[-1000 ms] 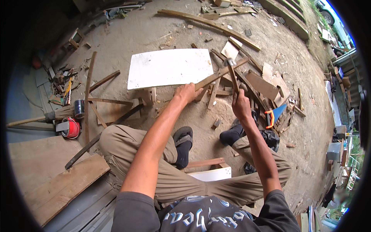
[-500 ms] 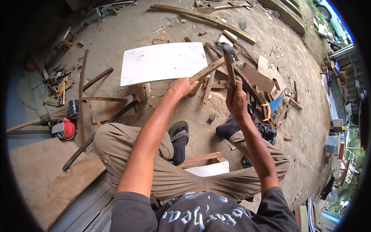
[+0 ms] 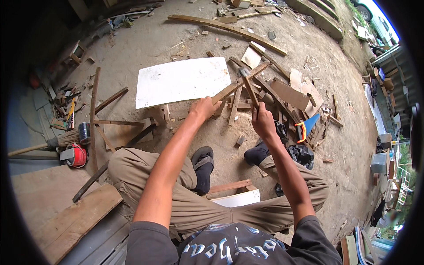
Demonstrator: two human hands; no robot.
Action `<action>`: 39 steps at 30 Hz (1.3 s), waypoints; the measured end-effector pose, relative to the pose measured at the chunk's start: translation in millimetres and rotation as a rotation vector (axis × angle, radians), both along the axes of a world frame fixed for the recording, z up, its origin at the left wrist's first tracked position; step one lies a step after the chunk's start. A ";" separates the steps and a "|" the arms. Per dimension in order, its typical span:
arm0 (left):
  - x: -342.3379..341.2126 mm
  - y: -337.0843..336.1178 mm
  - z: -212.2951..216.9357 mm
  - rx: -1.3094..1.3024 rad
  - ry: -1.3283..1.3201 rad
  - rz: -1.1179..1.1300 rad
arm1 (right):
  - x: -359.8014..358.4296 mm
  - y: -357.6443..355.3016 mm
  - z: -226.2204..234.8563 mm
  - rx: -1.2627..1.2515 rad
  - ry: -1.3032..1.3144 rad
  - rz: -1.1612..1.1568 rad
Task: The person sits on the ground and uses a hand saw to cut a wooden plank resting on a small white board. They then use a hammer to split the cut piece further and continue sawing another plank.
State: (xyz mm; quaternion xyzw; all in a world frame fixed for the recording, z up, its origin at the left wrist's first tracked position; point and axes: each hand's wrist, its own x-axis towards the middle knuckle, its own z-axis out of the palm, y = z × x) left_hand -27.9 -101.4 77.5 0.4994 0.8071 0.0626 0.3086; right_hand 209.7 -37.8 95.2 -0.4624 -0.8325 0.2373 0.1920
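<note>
My left hand is closed round the near end of a wooden strip, which slants away to the upper right. A hammer is gripped by its wooden handle in my right hand. Its dark head lies over the strip's far half; whether the two touch, I cannot tell. Beside the strip on the left, a white board rests raised on wooden pieces. Several loose sticks lie under and behind the strip.
A blue handsaw with an orange-edged handle lies right of my right forearm, by scrap wood and black plastic. A small white-sided wooden frame sits between my legs. To the left are a broom, a can and a red spool.
The hammer has come down and left, its head now over the wooden strip instead of raised above it. My left hand keeps its hold. The whole view has shifted slightly.
</note>
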 end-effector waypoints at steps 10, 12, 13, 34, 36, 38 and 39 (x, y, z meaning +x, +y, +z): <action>13.9 -3.1 7.6 0.021 0.204 -0.021 | -1.8 -1.4 -10.8 0.063 -0.064 -0.005; 15.0 0.2 5.8 0.034 0.238 -0.008 | 3.0 3.7 -17.2 0.060 -0.065 -0.005; 15.7 1.4 8.0 0.039 0.255 -0.002 | 4.3 5.4 -17.8 0.056 -0.065 -0.005; -7.8 5.5 -18.6 0.129 0.135 -0.040 | -7.7 21.9 16.2 -0.035 -0.138 0.004; -9.0 7.1 -18.1 0.098 0.099 -0.026 | -12.2 30.8 23.9 -0.020 -0.220 0.030; -5.2 10.6 -8.2 0.038 -0.007 0.010 | -14.9 41.7 34.6 0.040 -0.269 0.075; -8.4 10.4 -6.6 0.029 -0.014 0.006 | -19.9 45.5 45.4 0.018 -0.284 0.097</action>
